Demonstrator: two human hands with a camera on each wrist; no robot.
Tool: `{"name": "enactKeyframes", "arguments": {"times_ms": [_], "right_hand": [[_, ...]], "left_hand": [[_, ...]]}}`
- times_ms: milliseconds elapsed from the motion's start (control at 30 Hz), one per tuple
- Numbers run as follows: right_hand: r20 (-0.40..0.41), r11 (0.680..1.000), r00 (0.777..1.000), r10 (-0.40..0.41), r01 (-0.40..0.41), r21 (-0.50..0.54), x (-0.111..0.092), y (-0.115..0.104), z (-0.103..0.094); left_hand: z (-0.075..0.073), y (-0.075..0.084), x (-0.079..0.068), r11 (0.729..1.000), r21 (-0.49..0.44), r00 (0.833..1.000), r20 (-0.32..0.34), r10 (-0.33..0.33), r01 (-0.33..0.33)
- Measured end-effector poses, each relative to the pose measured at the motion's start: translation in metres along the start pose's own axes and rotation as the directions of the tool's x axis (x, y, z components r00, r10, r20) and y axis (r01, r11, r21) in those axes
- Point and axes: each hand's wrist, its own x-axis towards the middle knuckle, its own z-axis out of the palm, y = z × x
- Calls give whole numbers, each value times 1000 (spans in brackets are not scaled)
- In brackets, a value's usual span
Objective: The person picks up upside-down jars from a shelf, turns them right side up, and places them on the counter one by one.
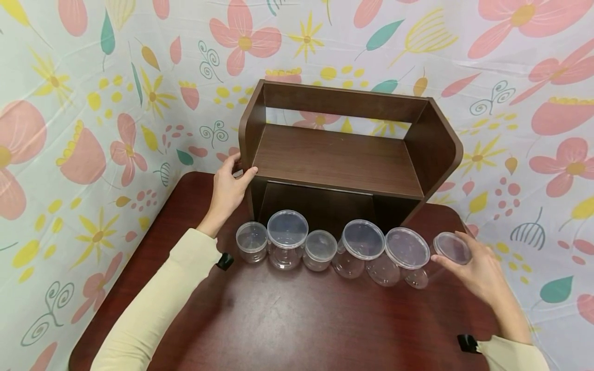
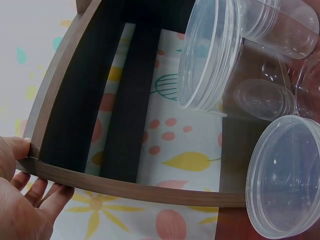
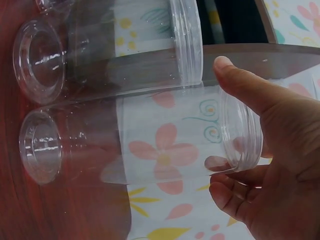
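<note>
A dark brown wooden shelf unit [image 1: 341,159] stands on the table, with an upper board and a lower compartment. My left hand [image 1: 230,188] grips its left side panel, the thumb at the front edge and the fingers behind, as the left wrist view also shows. Along the front of the shelf is a row of several clear plastic jars with lids, among them a wide-lidded jar [image 1: 287,228] and a small jar [image 1: 320,247]. My right hand [image 1: 480,265] holds the lidded top of the tall slim jar [image 3: 165,145] at the row's right end, thumb on one side, fingers on the other.
The dark red table [image 1: 278,319] extends in front of the jars. Floral-printed cloth [image 1: 139,103] hangs behind and to the left of the table. Wide jar lids [image 2: 285,177] overlap the shelf's front in the left wrist view.
</note>
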Motion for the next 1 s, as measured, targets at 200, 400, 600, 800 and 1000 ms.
{"name": "enactKeyframes", "arguments": {"times_ms": [200, 400, 600, 800, 1000], "right_hand": [[-15, 1000, 1000, -21, 22, 20, -1, 1, 2], [-21, 999, 999, -28, 28, 27, -2, 0, 2], [-28, 999, 999, -38, 39, 35, -2, 0, 3], [-32, 997, 998, -46, 48, 53, -3, 2, 4], [-19, 997, 999, -40, 41, 70, -4, 3, 3]], "left_hand": [[0, 0, 0, 1000, 1, 1000, -5, 3, -3], [-1, -1, 0, 1000, 2, 1000, -9, -2, 2], [0, -1, -1, 1000, 1, 1000, -5, -5, 5], [1, -1, -1, 1000, -4, 1000, -6, -10, 10], [1, -1, -2, 1000, -15, 1000, -11, -9, 9]]}}
